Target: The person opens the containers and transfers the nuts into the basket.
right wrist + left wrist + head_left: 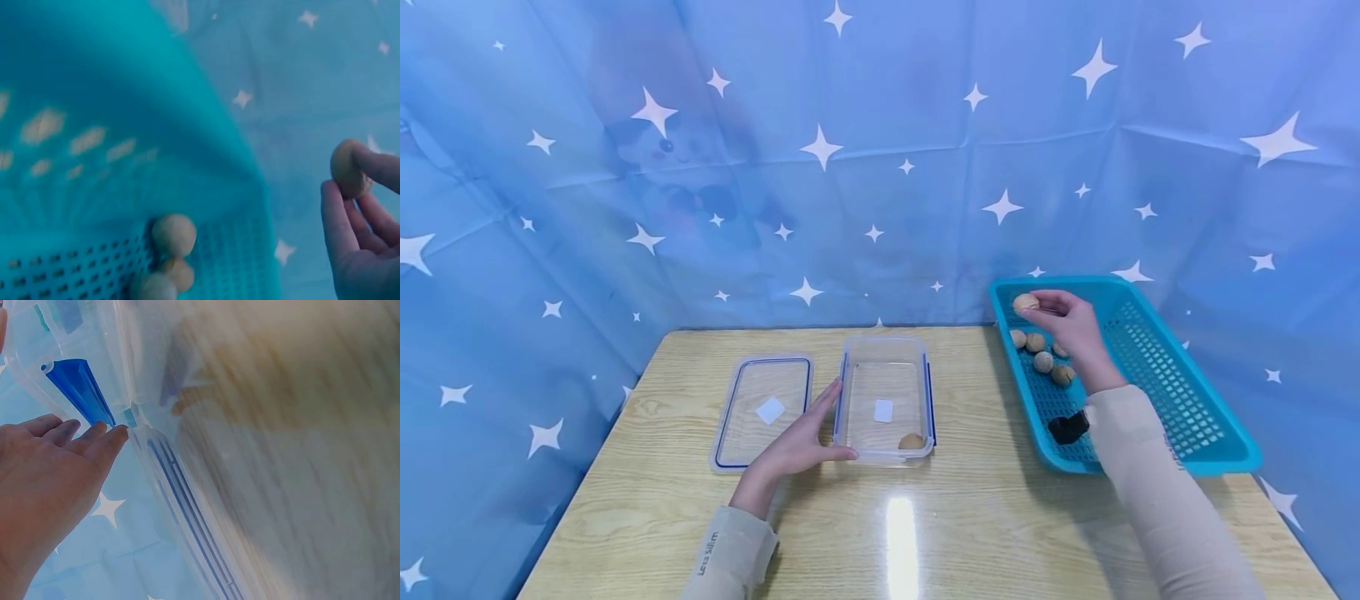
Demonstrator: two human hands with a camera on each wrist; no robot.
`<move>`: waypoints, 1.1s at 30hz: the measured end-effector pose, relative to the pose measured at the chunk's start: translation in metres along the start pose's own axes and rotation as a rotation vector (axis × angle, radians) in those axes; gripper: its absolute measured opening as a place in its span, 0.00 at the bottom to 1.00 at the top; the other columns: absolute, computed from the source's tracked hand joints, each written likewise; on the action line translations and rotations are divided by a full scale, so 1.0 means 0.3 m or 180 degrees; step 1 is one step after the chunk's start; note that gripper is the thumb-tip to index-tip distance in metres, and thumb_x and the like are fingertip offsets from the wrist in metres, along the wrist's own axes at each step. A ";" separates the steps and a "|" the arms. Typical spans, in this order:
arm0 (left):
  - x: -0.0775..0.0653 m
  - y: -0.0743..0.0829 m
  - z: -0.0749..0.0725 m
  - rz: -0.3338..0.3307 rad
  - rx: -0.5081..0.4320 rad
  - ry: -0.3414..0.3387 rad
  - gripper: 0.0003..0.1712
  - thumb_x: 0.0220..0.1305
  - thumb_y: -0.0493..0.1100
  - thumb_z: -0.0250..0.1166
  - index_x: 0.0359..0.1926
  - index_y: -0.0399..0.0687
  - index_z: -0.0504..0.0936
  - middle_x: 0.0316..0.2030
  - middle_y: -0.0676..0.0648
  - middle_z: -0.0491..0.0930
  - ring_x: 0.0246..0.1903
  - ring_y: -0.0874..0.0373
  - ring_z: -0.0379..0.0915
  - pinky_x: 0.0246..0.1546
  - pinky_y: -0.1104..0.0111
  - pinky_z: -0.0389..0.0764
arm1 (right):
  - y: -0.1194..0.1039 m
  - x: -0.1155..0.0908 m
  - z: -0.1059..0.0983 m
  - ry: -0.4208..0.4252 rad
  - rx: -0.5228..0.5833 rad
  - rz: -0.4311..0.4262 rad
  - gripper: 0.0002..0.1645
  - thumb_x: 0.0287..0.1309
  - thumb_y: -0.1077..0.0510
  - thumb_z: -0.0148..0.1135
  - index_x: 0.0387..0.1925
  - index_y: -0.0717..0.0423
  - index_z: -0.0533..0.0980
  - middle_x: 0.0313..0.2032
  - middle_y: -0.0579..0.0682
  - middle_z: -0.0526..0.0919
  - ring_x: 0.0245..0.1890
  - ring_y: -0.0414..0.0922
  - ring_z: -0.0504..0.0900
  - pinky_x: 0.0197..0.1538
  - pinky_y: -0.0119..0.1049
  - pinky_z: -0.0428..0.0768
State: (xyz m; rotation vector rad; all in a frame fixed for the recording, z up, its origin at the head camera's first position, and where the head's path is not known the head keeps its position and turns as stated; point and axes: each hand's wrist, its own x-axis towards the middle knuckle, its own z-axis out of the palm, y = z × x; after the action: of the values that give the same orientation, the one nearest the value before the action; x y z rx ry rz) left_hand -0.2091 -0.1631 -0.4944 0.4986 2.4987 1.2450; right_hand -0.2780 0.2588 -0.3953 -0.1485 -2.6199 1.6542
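My right hand (pixel 1075 329) pinches a walnut (pixel 1026 304) between thumb and fingers, over the far left part of a teal plastic basket (pixel 1213 400). In the right wrist view the same walnut (pixel 347 172) is raised at the fingertips. Several other walnuts (pixel 1042 362) lie in the basket, below and beside that hand. My left hand (pixel 797 443) rests against the left side of a clear plastic food container (pixel 891 457), fingers fairly straight and thumb at its near left corner. A single walnut (pixel 912 442) sits inside the container's near right corner.
Left of the container, a clear lid (pixel 763 454) with a blue seal lies flat on the wooden table (pixel 970 517). A blue side clip (pixel 81 390) hangs by the left fingertips. Behind the table hangs a blue curtain (pixel 887 100) with white stars.
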 end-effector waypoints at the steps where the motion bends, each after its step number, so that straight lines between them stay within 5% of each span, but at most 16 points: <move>1: 0.000 0.001 -0.001 0.0005 -0.0008 -0.0004 0.65 0.56 0.52 0.75 0.81 0.53 0.40 0.81 0.44 0.37 0.79 0.39 0.36 0.75 0.39 0.49 | 0.011 0.002 -0.008 -0.0002 0.0017 0.0027 0.40 0.66 0.38 0.60 0.71 0.53 0.66 0.52 0.39 0.73 0.48 0.30 0.71 0.64 0.47 0.72; 6: -0.001 0.004 -0.002 0.0020 -0.0034 -0.0040 0.65 0.56 0.52 0.75 0.81 0.52 0.39 0.81 0.44 0.36 0.79 0.39 0.35 0.75 0.39 0.48 | 0.076 0.019 -0.043 0.0023 0.0038 0.0141 0.41 0.66 0.39 0.59 0.72 0.55 0.64 0.53 0.40 0.71 0.49 0.32 0.69 0.66 0.51 0.70; 13: -0.001 0.002 -0.002 0.0020 -0.0010 -0.0033 0.65 0.55 0.53 0.75 0.81 0.53 0.39 0.81 0.45 0.37 0.79 0.39 0.35 0.75 0.39 0.49 | 0.174 0.049 -0.081 0.0031 0.0044 0.0368 0.42 0.68 0.41 0.58 0.73 0.60 0.61 0.50 0.39 0.71 0.44 0.29 0.71 0.50 0.24 0.78; 20: 0.000 0.001 -0.005 0.0027 0.0001 -0.0026 0.65 0.56 0.53 0.75 0.81 0.54 0.39 0.81 0.45 0.37 0.79 0.40 0.36 0.75 0.39 0.49 | 0.255 0.062 -0.099 -0.0087 0.0184 0.0620 0.42 0.71 0.47 0.55 0.75 0.65 0.54 0.61 0.53 0.69 0.51 0.36 0.73 0.71 0.53 0.70; 26: 0.004 -0.001 -0.004 0.0055 -0.0019 -0.0048 0.65 0.56 0.53 0.75 0.81 0.53 0.39 0.81 0.45 0.36 0.79 0.39 0.34 0.75 0.39 0.48 | 0.293 0.064 -0.112 -0.0072 0.0190 0.0835 0.39 0.72 0.50 0.53 0.74 0.68 0.54 0.70 0.66 0.60 0.69 0.59 0.65 0.72 0.52 0.70; 29: 0.003 -0.004 -0.003 0.0048 -0.0016 -0.0049 0.65 0.56 0.53 0.75 0.81 0.53 0.39 0.81 0.45 0.36 0.79 0.40 0.34 0.75 0.39 0.48 | 0.310 0.066 -0.119 -0.0120 0.0123 0.0929 0.40 0.71 0.50 0.55 0.73 0.69 0.56 0.68 0.67 0.63 0.69 0.61 0.65 0.70 0.52 0.71; 33: 0.000 -0.005 -0.002 0.0032 -0.0023 -0.0047 0.65 0.56 0.53 0.75 0.81 0.53 0.39 0.81 0.46 0.37 0.79 0.41 0.35 0.76 0.40 0.48 | 0.331 0.073 -0.129 -0.0213 -0.0076 0.1024 0.40 0.70 0.50 0.58 0.72 0.70 0.58 0.64 0.63 0.69 0.59 0.53 0.78 0.67 0.48 0.76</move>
State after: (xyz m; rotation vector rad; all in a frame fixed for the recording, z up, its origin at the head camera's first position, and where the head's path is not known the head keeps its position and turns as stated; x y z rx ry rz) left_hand -0.2097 -0.1643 -0.4954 0.5174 2.4817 1.2489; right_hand -0.2907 0.3381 -0.4688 -0.5518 -2.7848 1.7420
